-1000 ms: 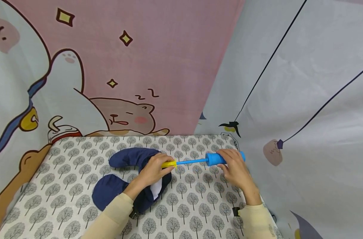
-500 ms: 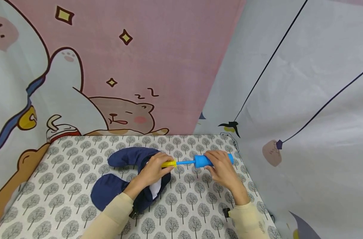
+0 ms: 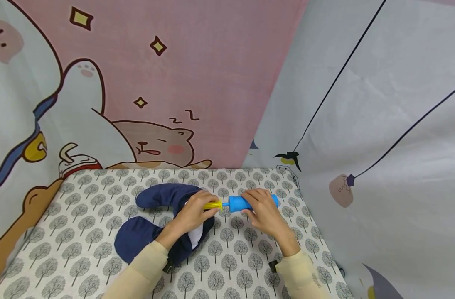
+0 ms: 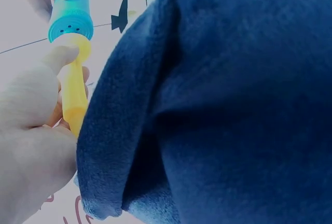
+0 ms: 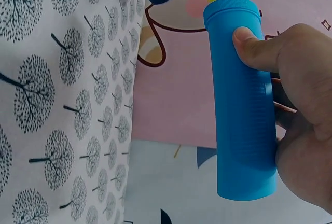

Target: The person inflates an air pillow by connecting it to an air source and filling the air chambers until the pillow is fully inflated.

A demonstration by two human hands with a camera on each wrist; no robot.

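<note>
A hand air pump with a blue barrel (image 3: 236, 204), a thin blue rod and a yellow end piece (image 3: 212, 205) is held level between both hands. My left hand (image 3: 191, 212) grips the yellow piece, over a navy U-shaped neck pillow (image 3: 135, 238). Wrapped round the barrel, my right hand (image 3: 266, 212) has its thumb along the side in the right wrist view. Only a short length of rod shows between barrel and yellow piece. In the left wrist view, navy fabric (image 4: 223, 99) hides the yellow piece's lower end, so I cannot tell whether it joins the pillow.
The pillow lies on a white cloth (image 3: 227, 276) printed with grey trees. A pink cartoon curtain (image 3: 227, 83) stands behind it, and a pale grey curtain (image 3: 392, 124) borders the right side. A white patch (image 3: 195, 237) shows on the pillow.
My right hand has moved steadily left with the blue barrel, so the exposed rod has shortened from long to very short. My left hand and the pillow have stayed in place.
</note>
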